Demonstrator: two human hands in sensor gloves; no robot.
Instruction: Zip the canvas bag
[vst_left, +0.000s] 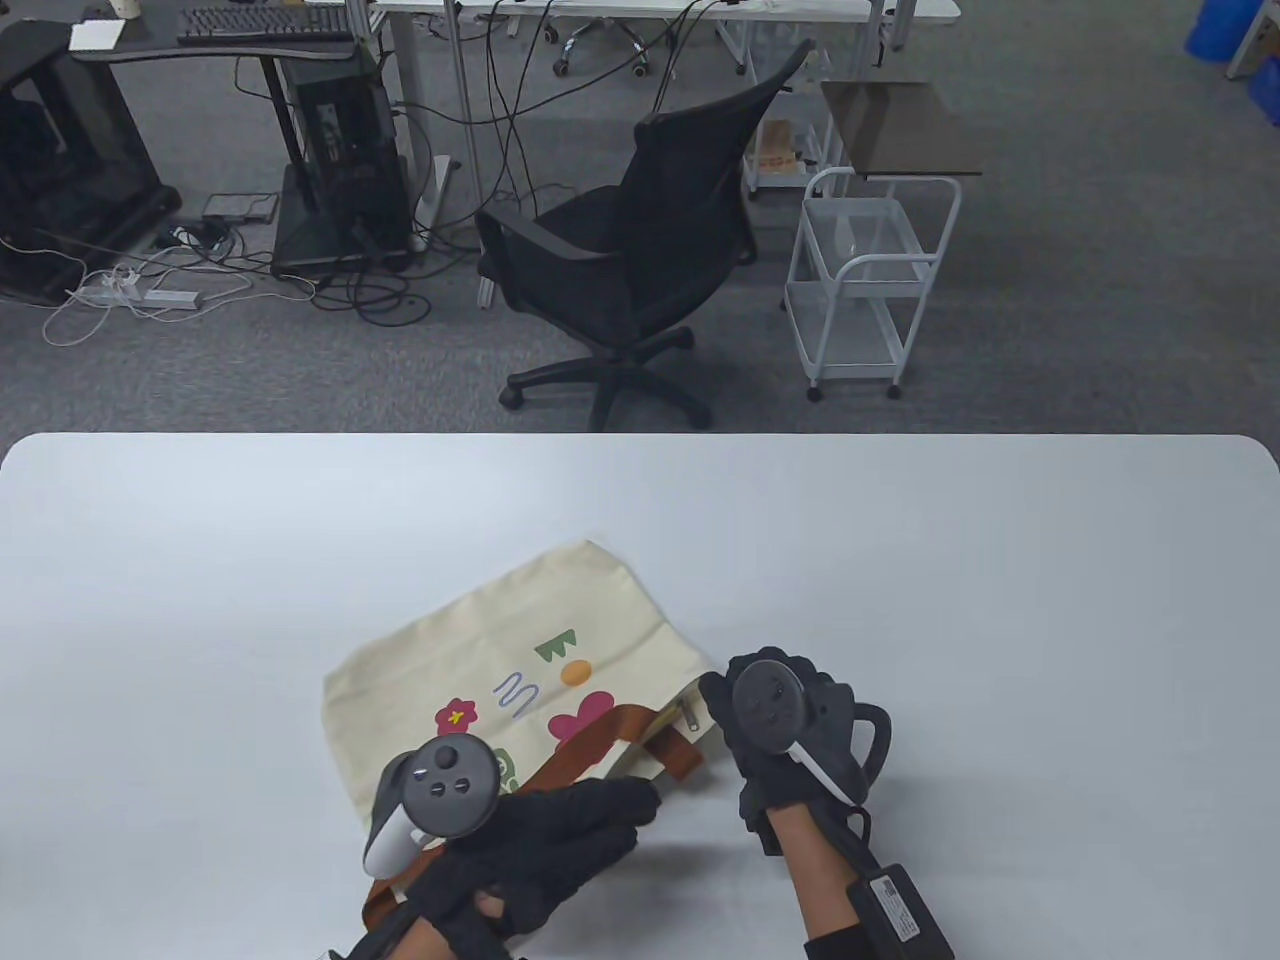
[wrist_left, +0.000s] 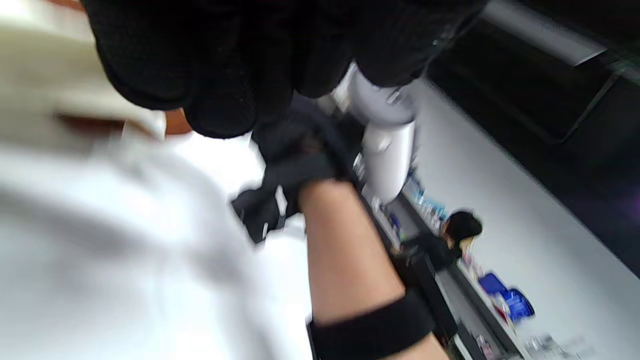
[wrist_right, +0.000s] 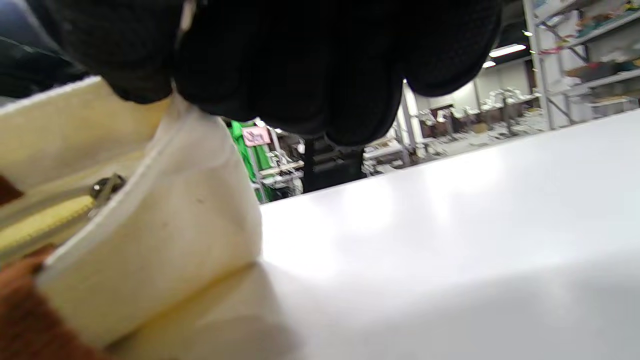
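A cream canvas bag with coloured prints and brown handles lies flat on the white table, its opening facing the near right. My right hand is at the bag's right corner, beside the metal zipper pull. In the right wrist view its fingers pinch the corner fabric of the bag, with the pull and yellow zipper teeth just left. My left hand lies on the bag's near edge, fingers stretched toward the right. The left wrist view is blurred.
A black office chair and a white wire cart stand on the floor beyond the table's far edge. Desks and cables are further back. Bare table top lies on all sides of the bag.
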